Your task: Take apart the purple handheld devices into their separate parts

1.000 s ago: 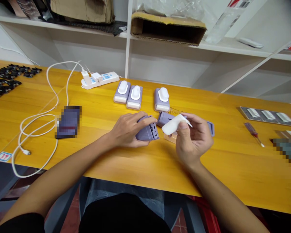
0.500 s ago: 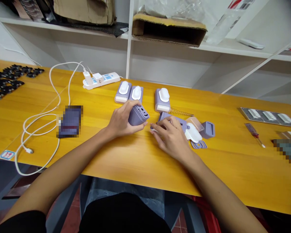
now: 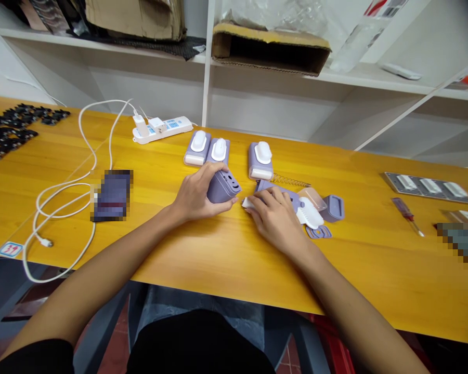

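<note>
My left hand (image 3: pixel 198 193) is wrapped round a purple plastic housing (image 3: pixel 223 188), tilted so that its end face with holes and a slot shows. My right hand (image 3: pixel 275 214) is closed over a small white piece (image 3: pixel 249 203) that pokes out past its fingertips; most of it is hidden. Beyond these fingers lies a flat purple part (image 3: pixel 265 185), partly covered by the hand. Around it are a white toothed part (image 3: pixel 311 214), a clear plastic cover (image 3: pixel 312 199), a small purple box (image 3: pixel 333 208) and thin purple pieces (image 3: pixel 319 231).
Purple devices with white tops (image 3: pixel 260 160) stand behind my hands, near a coiled spring (image 3: pixel 290 180). To the left are a power strip (image 3: pixel 164 130), a white cable (image 3: pixel 81 244) and a pixelated dark object (image 3: pixel 113 196). A screwdriver (image 3: pixel 407 215) lies right, below a metal tray (image 3: pixel 427 188).
My right fingers have drawn together, and more of the white piece now shows at their tips. The left hand keeps its hold on the purple housing, almost unmoved.
</note>
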A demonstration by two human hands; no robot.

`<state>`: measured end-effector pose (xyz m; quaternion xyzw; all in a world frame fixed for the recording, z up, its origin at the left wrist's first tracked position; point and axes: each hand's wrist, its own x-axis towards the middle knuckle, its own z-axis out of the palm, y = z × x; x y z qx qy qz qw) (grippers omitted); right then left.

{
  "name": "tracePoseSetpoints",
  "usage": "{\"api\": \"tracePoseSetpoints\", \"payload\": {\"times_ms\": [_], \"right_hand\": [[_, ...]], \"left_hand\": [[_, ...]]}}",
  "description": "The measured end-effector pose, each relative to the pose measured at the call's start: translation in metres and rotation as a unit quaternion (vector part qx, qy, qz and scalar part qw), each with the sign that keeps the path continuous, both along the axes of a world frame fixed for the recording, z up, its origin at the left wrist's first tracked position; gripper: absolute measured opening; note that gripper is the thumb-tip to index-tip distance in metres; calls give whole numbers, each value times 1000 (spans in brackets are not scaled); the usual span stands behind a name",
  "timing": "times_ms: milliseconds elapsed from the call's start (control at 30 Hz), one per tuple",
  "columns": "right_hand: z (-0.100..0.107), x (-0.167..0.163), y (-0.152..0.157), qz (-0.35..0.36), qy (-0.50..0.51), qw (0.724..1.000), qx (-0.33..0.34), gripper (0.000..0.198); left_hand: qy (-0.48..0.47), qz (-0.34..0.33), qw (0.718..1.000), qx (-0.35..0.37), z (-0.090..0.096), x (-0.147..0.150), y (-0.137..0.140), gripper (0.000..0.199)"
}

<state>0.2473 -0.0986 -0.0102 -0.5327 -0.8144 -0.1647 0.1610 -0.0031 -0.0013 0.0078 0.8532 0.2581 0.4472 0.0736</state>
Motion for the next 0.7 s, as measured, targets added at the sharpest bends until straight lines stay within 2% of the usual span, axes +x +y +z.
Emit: {"api": "tracePoseSetpoints", "payload": {"times_ms": [200,467,600,700], "right_hand": [[1,5,1,-6,14,1000,-19,20],[1,7,1,5,48,999,-3,20],[4,3,1,48,151,987,14,20],[10,-5,-3,93,266,958,55,20]], "left_hand": [[3,6,1000,-14,-2,0,0,67],[-2,-13,1000,-10,-2,0,1,66],[0,-22,1000,13,-3,1,1,66],[17,-38,998,38,-3,2,-1,66]]}}
